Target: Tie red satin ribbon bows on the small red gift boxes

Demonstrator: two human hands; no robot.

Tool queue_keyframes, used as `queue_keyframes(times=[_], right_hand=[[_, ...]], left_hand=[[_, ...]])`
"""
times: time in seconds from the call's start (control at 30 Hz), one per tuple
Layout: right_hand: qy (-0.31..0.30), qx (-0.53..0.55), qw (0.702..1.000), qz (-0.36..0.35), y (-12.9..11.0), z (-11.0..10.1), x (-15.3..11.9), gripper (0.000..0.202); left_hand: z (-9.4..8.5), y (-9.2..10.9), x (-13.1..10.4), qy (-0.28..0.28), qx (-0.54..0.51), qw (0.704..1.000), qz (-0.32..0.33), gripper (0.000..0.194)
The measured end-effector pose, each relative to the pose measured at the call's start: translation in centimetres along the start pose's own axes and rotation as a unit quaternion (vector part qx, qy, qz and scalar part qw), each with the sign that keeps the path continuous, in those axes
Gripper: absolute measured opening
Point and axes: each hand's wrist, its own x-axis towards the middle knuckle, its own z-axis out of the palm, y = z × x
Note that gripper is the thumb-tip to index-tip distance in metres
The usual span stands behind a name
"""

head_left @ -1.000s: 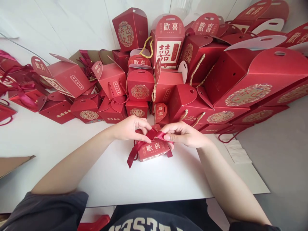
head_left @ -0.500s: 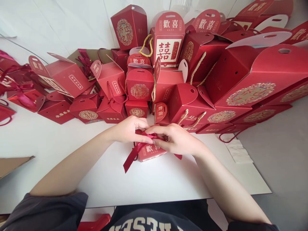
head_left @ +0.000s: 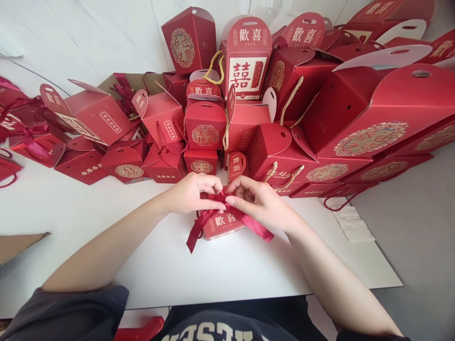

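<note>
A small red gift box (head_left: 224, 228) with white characters on its flap sits on the white table in front of me. Over its top runs a dark red satin ribbon (head_left: 254, 226), crossed or knotted in the middle, with one tail hanging to the left and another to the right. My left hand (head_left: 194, 193) pinches the ribbon from the left, fingers curled above the box. From the right, my right hand (head_left: 261, 201) has its thumb and forefinger closed at the ribbon's middle. Part of the box is hidden behind both hands.
Stacked red gift boxes (head_left: 204, 128) line the back of the white table (head_left: 159, 270) along the wall, some with gold rope handles. A piece of cardboard (head_left: 19, 247) lies at the left edge. White tissues (head_left: 351, 221) lie at the right.
My right hand has drawn slightly up and right, its fingers more bunched. The right ribbon tail now lies in full view across the box front, and the left tail has shifted a little.
</note>
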Motion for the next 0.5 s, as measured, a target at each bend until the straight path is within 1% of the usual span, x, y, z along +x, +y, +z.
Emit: queue_keyframes(times=[0.1, 0.17, 0.27, 0.4, 0.5], right_hand=[[0.044, -0.029, 0.998, -0.038, 0.29, 0.67, 0.28, 0.018], [0.057, -0.031, 0.996, -0.062, 0.59, 0.84, 0.38, 0.014], [0.057, -0.019, 0.995, -0.082, 0.85, 0.68, 0.32, 0.011], [0.049, -0.024, 0.995, -0.086, 0.68, 0.46, 0.13, 0.01], [0.037, -0.023, 0.996, -0.083, 0.62, 0.58, 0.12, 0.019]], left_hand=[[0.07, 0.19, -0.04, 0.014, 0.055, 0.998, 0.005, 0.03], [0.07, 0.39, -0.11, 0.019, 0.043, 0.999, -0.005, 0.032], [-0.06, 0.61, -0.22, 0.009, 0.013, 1.0, -0.014, 0.032], [-0.31, 0.61, -0.24, -0.004, 0.029, 1.0, -0.009, 0.034], [-0.43, 0.66, -0.23, -0.009, 0.0, 1.0, -0.006, 0.029]])
